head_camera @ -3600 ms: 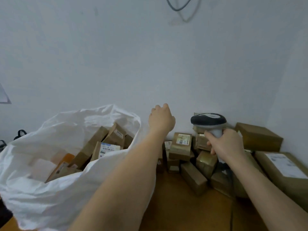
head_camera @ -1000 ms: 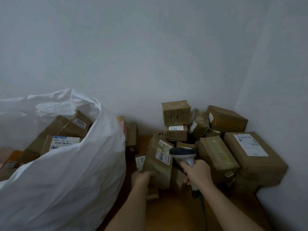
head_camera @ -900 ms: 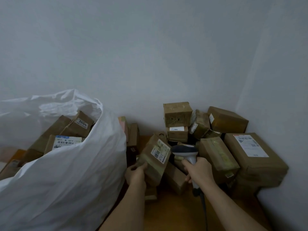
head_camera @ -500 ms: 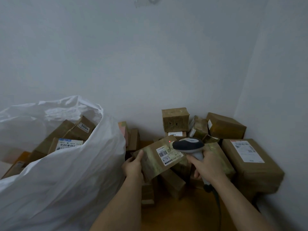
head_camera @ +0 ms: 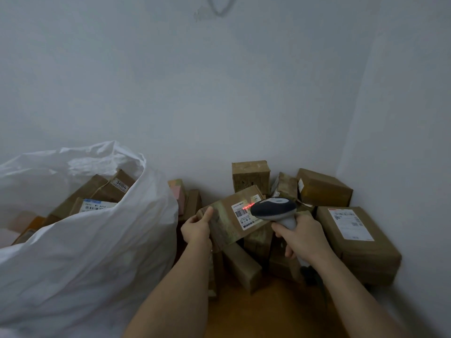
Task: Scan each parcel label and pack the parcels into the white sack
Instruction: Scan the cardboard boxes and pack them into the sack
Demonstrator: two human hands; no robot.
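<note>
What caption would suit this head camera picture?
Left hand holds a parcel while right hand aims the scanner at its label.

Dim, flat light – soft focus, wide-angle bending at edges

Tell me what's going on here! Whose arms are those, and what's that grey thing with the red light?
The camera sits on a person's head, so you see their own arms. The left hand holds a brown parcel. The right hand grips a grey scanner, which shines a red line on the parcel's label to read it. More parcels are piled in the corner. Beside them stands a white sack with boxes already inside.
</note>
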